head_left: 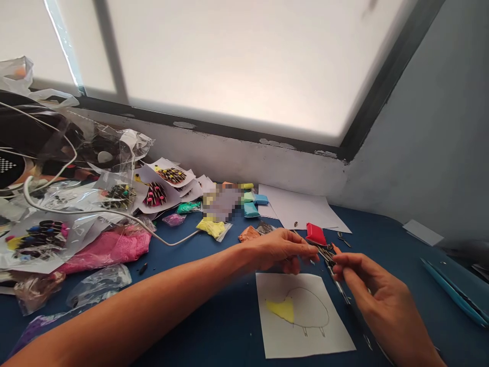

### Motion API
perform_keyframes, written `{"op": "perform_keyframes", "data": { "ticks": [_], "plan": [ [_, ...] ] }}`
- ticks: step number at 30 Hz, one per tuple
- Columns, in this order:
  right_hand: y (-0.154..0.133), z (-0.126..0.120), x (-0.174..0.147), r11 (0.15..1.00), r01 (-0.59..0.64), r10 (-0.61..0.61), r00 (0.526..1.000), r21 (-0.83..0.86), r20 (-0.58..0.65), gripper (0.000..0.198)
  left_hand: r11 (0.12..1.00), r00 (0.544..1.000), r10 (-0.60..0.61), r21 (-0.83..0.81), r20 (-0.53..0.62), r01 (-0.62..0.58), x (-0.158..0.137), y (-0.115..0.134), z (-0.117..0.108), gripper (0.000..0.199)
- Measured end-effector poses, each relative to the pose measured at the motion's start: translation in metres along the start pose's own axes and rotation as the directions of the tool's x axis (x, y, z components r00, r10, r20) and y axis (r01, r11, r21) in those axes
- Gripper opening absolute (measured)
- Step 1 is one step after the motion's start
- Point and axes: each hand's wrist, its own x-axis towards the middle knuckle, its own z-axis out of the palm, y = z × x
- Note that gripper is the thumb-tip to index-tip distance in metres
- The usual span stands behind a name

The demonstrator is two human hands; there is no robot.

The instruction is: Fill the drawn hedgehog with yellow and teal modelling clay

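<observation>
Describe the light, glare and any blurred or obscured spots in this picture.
Head view: the window glows nearly white, while the right-hand wall sits dim; head view: glare flecks the clear plastic wrapping at left; head view: a pixelated patch hides what lies there; head view: the left hand looks slightly soft, perhaps motion blur.
</observation>
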Motion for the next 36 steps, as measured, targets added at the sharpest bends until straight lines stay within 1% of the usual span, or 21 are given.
{"op": "perform_keyframes", "data": {
  "ticks": [2,4,6,9,12,14,16,17,18,19,20,22,24,25,26,27,28,31,32,34,36],
  "plan": [
    [-0.001,0.002,-0.002,1.0,-0.022,0.022,1.0,0.02,0.02,0.035,1.0,1.0,-0.007,0.006,0.012,0.007,-0.001,0.0,0.001,0.052],
    [-0.002,0.004,-0.003,1.0,-0.011,0.01,0.999,0.022,0.04,0.038,1.0,0.999,-0.004,0.025,0.034,0.003,-0.002,0.0,0.002,0.048],
    [-0.002,0.006,-0.004,0.999,0.037,-0.038,0.998,0.018,0.05,0.038,0.997,0.999,0.008,0.073,0.047,-0.011,-0.003,0.0,0.003,0.045],
    [-0.003,0.008,-0.005,0.994,0.111,-0.111,0.993,0.014,0.03,0.036,0.988,0.998,0.033,0.149,0.053,-0.04,-0.003,-0.001,0.007,0.045],
    [-0.002,0.008,-0.006,0.992,0.125,-0.125,0.992,0.008,0.028,0.035,0.982,0.996,0.045,0.178,0.072,-0.057,-0.003,-0.001,0.01,0.048],
    [-0.002,0.007,-0.006,0.99,0.141,-0.141,0.989,0.006,0.038,0.034,0.978,0.993,0.053,0.194,0.104,-0.073,-0.004,0.001,0.01,0.048],
    [-0.003,0.007,-0.005,0.987,0.163,-0.163,0.986,0.001,0.041,0.031,0.965,0.989,0.061,0.247,0.132,-0.092,-0.005,0.005,0.007,0.044],
    [-0.003,0.006,-0.005,0.986,0.168,-0.168,0.985,-0.002,0.035,0.03,0.948,0.99,0.058,0.303,0.13,-0.095,-0.006,0.007,0.005,0.041],
    [-0.003,0.006,-0.005,0.986,0.166,-0.165,0.986,-0.007,0.031,0.029,0.919,0.992,0.053,0.383,0.117,-0.094,-0.007,0.011,0.003,0.037],
    [-0.004,0.006,-0.005,0.987,0.16,-0.159,0.987,-0.015,0.03,0.029,0.867,0.997,0.045,0.493,0.07,-0.073,-0.008,0.014,0.001,0.033],
    [-0.005,0.006,-0.005,0.987,0.157,-0.157,0.987,-0.024,0.036,0.029,0.777,0.999,0.037,0.628,0.033,-0.049,-0.01,0.018,-0.001,0.028],
    [-0.007,0.007,-0.007,0.985,0.168,-0.164,0.982,-0.039,0.088,0.029,0.542,0.999,0.019,0.84,-0.034,0.018,-0.013,0.025,-0.003,0.018],
    [-0.011,0.009,-0.009,0.98,0.195,-0.184,0.964,-0.04,0.193,0.029,0.352,0.999,-0.022,0.934,-0.046,0.051,-0.017,0.029,-0.002,0.017],
    [-0.012,0.01,-0.01,0.977,0.211,-0.196,0.949,-0.036,0.246,0.029,0.284,0.998,-0.047,0.957,-0.039,0.051,-0.018,0.03,-0.001,0.017],
    [-0.013,0.011,-0.011,0.974,0.223,-0.205,0.934,-0.03,0.292,0.029,0.235,0.997,-0.071,0.971,-0.031,0.047,-0.018,0.03,0.0,0.017],
    [-0.014,0.012,-0.012,0.973,0.231,-0.211,0.924,-0.027,0.319,0.029,0.206,0.996,-0.088,0.978,-0.024,0.042,-0.018,0.03,0.0,0.016],
    [-0.013,0.013,-0.013,0.972,0.235,-0.213,0.921,-0.027,0.327,0.029,0.197,0.995,-0.101,0.98,-0.016,0.036,-0.017,0.029,0.001,0.016],
    [-0.009,0.013,-0.013,0.977,0.209,-0.19,0.939,-0.039,0.286,0.028,0.245,0.993,-0.115,0.969,-0.013,0.041,-0.015,0.026,-0.001,0.02],
    [-0.007,0.012,-0.012,0.98,0.194,-0.174,0.945,-0.046,0.276,0.028,0.247,0.994,-0.107,0.968,-0.017,0.043,-0.014,0.026,-0.001,0.021],
    [-0.005,0.012,-0.012,0.983,0.176,-0.153,0.946,-0.055,0.287,0.027,0.213,0.995,-0.09,0.976,-0.032,0.051,-0.015,0.027,-0.001,0.02],
    [-0.007,0.013,-0.013,0.981,0.186,-0.158,0.929,-0.053,0.333,0.027,0.183,0.995,-0.091,0.982,-0.035,0.052,-0.015,0.028,0.0,0.015]
  ]
}}
